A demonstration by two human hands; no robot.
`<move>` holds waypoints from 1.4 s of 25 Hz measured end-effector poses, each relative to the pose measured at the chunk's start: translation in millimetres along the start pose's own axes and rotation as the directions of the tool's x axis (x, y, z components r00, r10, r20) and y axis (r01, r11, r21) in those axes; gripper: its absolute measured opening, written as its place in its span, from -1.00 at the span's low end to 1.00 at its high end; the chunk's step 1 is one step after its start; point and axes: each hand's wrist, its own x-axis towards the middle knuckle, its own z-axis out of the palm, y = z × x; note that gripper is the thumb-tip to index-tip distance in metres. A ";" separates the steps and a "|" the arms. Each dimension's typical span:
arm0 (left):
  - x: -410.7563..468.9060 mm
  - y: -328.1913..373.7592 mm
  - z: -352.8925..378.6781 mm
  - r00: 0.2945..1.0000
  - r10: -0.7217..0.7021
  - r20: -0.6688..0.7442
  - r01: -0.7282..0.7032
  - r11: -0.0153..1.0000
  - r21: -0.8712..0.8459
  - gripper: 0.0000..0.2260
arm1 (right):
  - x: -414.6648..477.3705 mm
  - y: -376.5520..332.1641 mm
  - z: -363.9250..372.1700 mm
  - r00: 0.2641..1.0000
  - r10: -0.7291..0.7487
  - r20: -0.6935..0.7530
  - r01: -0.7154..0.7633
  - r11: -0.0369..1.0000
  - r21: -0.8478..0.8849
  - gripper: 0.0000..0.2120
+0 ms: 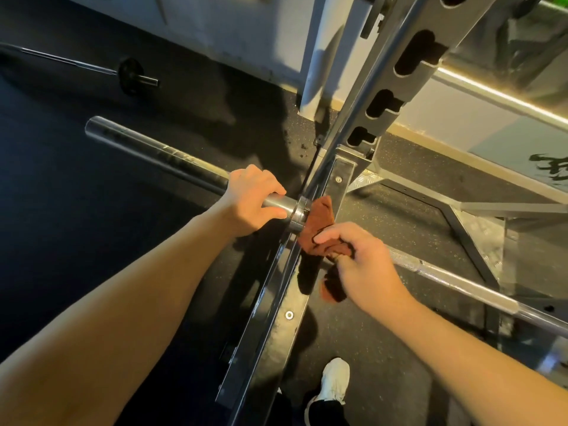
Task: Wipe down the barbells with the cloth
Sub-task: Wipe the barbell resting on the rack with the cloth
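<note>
Head view is showing the barbell [172,162] lying across the rack [399,87]. The left hand [250,201] is curling round its thick sleeve, just beside the collar. The right hand [365,265] is clutching the bunched cloth [319,219] and pressing it onto the thin shaft, against the collar's other side. A second barbell [76,63] is lying on the floor [92,241], well apart.

Warm yellow light enters from the upper right. A bright glare streak runs along the metal rail [498,96]; weaker highlights mark the barbell [172,157]. The floor [61,226] on the left is dim, almost black, and carries dark shadows near the rack upright [421,83]. Wide-angle distortion bends straight lines near the edges. The far barbell [70,60] appears soft.
</note>
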 end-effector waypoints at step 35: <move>-77.6 6.5 26.7 0.975 0.204 -0.093 -0.190 0.972 0.140 -0.49 | -1.9 14.7 68.8 0.999 -0.039 0.006 0.037 0.873 -0.487 -0.61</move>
